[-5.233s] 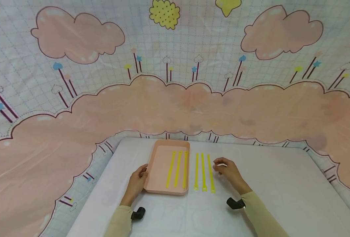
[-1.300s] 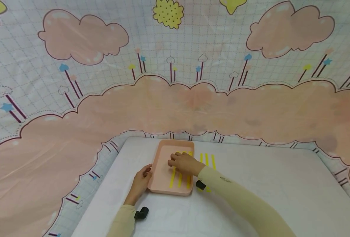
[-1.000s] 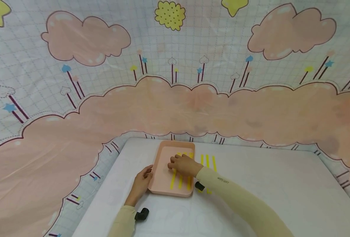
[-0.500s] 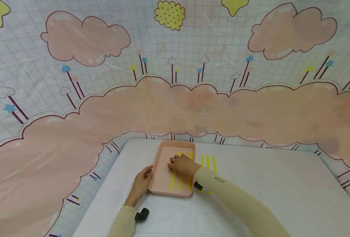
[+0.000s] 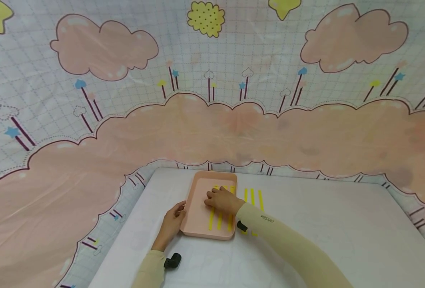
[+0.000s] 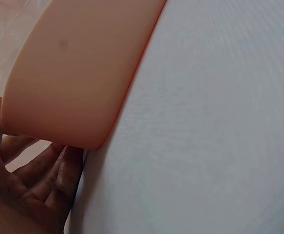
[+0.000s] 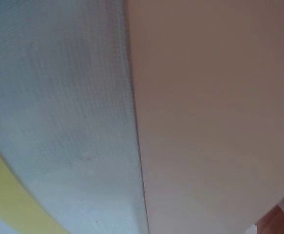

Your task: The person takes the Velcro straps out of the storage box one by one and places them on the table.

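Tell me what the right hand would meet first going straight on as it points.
Most likely the left wall of the tray: the right hand points that way in the head view. If it slopes downward, the tray's floor could come first; depth is unclear.

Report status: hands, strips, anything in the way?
Left hand touching tray, left side. Right hand over yellow strips in tray, grip hidden. Three more strips beside tray, sleeve partly covering them.

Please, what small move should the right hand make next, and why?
Probably the right hand should pinch the leftmost strip: it reaches across that strip in the tray, while the left hand touches the tray's side. Any existing grip is hidden.
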Available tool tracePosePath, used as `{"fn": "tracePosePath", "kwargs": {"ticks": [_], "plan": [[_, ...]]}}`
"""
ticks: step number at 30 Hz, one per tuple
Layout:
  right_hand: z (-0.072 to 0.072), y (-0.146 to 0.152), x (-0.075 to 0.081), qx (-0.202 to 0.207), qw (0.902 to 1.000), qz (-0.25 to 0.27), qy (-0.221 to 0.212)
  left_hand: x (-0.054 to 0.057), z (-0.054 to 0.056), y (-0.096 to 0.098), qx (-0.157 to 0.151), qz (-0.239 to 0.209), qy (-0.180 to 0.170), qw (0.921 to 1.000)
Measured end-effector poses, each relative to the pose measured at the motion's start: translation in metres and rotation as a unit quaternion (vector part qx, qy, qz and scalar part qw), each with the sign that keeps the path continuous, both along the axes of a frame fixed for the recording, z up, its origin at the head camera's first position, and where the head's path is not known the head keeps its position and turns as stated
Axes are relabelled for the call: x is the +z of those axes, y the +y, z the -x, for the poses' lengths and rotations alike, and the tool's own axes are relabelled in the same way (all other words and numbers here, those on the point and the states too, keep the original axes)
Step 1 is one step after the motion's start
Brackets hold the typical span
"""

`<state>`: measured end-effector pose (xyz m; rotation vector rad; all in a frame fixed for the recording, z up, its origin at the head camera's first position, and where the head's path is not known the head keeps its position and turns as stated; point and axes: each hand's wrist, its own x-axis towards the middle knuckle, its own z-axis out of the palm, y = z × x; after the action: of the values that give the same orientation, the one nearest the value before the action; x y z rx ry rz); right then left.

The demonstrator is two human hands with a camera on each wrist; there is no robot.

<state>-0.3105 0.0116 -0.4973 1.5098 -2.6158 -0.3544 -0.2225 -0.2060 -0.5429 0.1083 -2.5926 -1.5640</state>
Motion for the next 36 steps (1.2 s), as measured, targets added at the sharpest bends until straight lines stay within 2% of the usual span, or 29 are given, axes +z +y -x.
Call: {"fn": "tracePosePath", "kwargs": {"ticks": [5,12,19,27,30,36], "plan": [[0.001,0.002,0.001,0.005,0.9999,0.009,0.007,-0.001,0.001,0.001,0.0,0.001,0.001,1.0],[-0.001,0.004,0.007,0.02,0.998,0.05,0.033,-0.002,0.002,0.002,0.003,0.003,-0.003,1.0],[-0.007,0.005,0.018,0.023,0.9956,0.081,0.04,-0.001,0.003,0.003,0.007,-0.001,-0.012,0.9999],[-0.013,0.005,0.022,0.02,0.9927,0.099,0.066,-0.001,0.002,0.004,0.005,-0.005,-0.015,0.9999],[-0.015,0.005,0.024,0.021,0.9911,0.117,0.059,-0.001,0.002,0.003,0.005,-0.006,-0.013,0.9999],[-0.018,0.008,0.032,0.021,0.9829,0.183,0.013,-0.003,0.001,0.002,0.008,-0.001,-0.008,0.9999]]}}
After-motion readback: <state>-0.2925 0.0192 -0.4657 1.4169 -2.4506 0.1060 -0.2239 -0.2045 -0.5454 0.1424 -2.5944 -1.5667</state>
